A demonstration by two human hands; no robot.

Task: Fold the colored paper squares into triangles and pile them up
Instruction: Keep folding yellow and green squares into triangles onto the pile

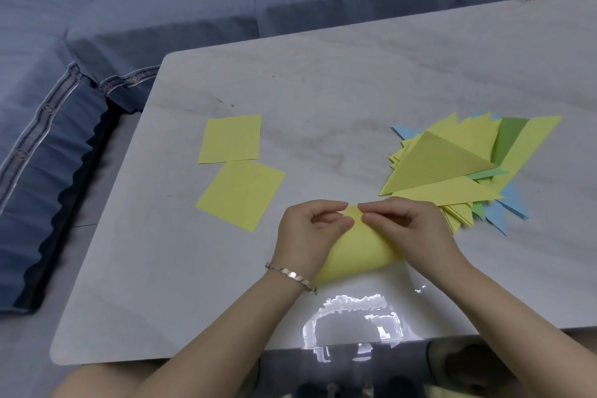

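I had the left hand [310,229] and right hand [410,226] each pinching the far corners of the yellow sheet [355,255], bowed over on the table [323,90] so the corners could match before creasing. The triangle pile [445,165] lay just right for easy stacking; two unfolded squares [240,195] lay left

both hands [361,229] pinching yellow paper [358,255], triangle pile [452,168] beside

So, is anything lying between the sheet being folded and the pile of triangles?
Nothing visible. The yellow sheet, pinched by the left hand and right hand, lies right beside the triangle pile, whose near edge reaches the right hand. The two unfolded squares lie on the opposite side.
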